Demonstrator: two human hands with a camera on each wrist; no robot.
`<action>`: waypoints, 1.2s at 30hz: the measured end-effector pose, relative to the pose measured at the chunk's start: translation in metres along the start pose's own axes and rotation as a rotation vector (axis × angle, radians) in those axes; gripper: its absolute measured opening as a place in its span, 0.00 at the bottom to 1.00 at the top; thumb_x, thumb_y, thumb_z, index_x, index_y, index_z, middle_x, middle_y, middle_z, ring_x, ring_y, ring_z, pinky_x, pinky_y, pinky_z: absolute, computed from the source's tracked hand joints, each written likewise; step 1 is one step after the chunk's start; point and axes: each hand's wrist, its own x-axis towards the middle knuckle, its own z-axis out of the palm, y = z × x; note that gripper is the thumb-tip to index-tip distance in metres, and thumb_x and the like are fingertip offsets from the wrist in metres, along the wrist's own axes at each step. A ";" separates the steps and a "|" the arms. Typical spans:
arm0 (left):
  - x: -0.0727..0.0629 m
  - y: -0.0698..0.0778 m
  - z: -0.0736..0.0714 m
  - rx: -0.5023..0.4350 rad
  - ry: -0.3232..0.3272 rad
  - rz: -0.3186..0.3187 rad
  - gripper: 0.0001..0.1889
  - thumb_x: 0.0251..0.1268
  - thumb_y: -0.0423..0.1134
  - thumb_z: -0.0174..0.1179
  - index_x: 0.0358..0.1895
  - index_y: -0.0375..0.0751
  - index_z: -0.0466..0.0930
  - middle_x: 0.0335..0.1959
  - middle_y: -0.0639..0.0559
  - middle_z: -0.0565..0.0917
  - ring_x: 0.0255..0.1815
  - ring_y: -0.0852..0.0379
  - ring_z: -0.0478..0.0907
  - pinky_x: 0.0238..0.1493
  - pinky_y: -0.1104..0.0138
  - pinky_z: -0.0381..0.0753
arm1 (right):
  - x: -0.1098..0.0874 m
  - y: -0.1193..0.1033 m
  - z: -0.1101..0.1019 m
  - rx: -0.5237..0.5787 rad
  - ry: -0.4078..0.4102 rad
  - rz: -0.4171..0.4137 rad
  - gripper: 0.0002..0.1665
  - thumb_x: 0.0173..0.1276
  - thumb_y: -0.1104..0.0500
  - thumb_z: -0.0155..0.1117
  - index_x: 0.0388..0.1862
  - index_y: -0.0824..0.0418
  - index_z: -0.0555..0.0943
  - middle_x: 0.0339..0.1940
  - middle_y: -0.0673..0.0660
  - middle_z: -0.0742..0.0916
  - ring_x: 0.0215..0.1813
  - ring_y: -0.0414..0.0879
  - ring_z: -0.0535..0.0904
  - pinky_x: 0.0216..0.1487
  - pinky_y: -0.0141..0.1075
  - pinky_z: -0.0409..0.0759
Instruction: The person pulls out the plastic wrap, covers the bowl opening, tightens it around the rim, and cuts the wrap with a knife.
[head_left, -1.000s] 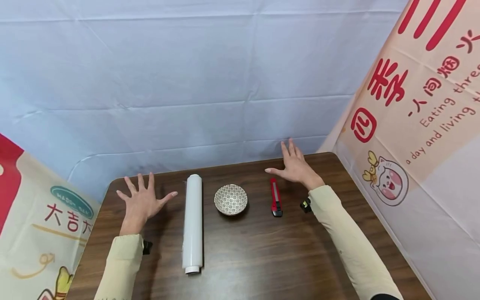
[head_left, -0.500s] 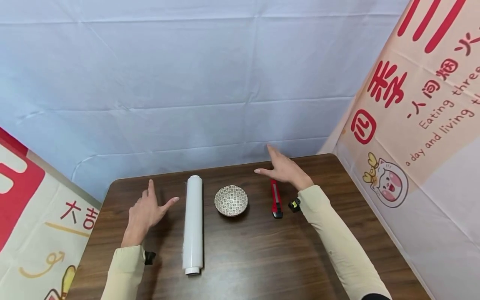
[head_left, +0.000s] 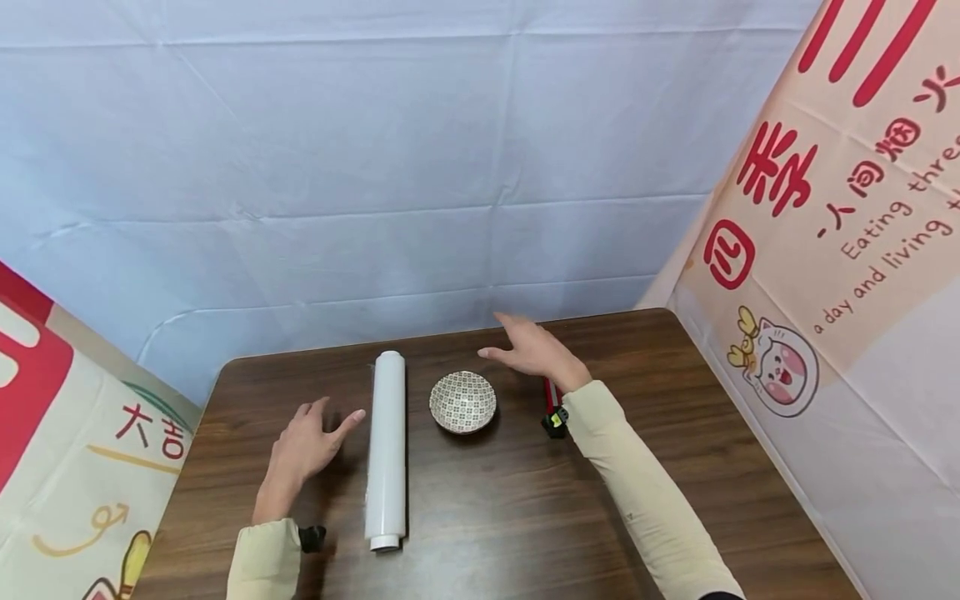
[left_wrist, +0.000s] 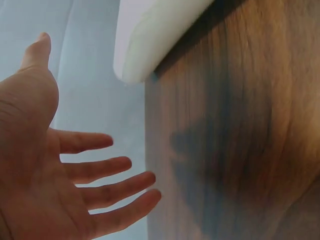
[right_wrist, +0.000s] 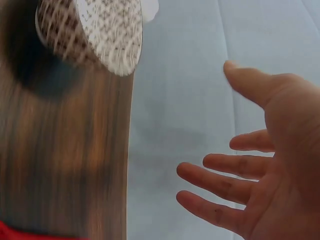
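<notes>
My left hand (head_left: 303, 446) hovers just left of a long white roll of plastic wrap (head_left: 386, 450), thumb pointing toward it. In the left wrist view its fingers (left_wrist: 107, 192) are spread and hold nothing. A small patterned bowl (head_left: 462, 402) sits right of the roll. Beyond the bowl's upper right, my right hand (head_left: 536, 350) is in the air, thumb toward the bowl and touching nothing. The right wrist view shows its fingers (right_wrist: 225, 185) loosely extended, with the bowl's side (right_wrist: 60, 30) ahead. A red utility knife (head_left: 551, 393) lies beneath the right wrist, partly hidden.
All of it stands on a dark wood table (head_left: 465, 517) with rounded far corners. A pale blue cloth (head_left: 337, 167) hangs behind the far edge. Printed banners (head_left: 847, 233) with red lettering stand along the right and left sides.
My right hand has moved left from beyond the utility knife toward the bowl. My left hand has drawn nearer and turned toward the roll, its spread fingers relaxing. Objects have stayed put.
</notes>
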 end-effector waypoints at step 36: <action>-0.027 0.024 0.045 -0.192 -0.139 0.004 0.57 0.69 0.74 0.57 0.79 0.24 0.59 0.49 0.42 0.89 0.47 0.50 0.87 0.53 0.50 0.86 | 0.045 -0.133 0.076 -0.785 -0.258 -0.473 0.50 0.73 0.41 0.71 0.86 0.53 0.60 0.79 0.57 0.75 0.74 0.50 0.77 0.69 0.42 0.81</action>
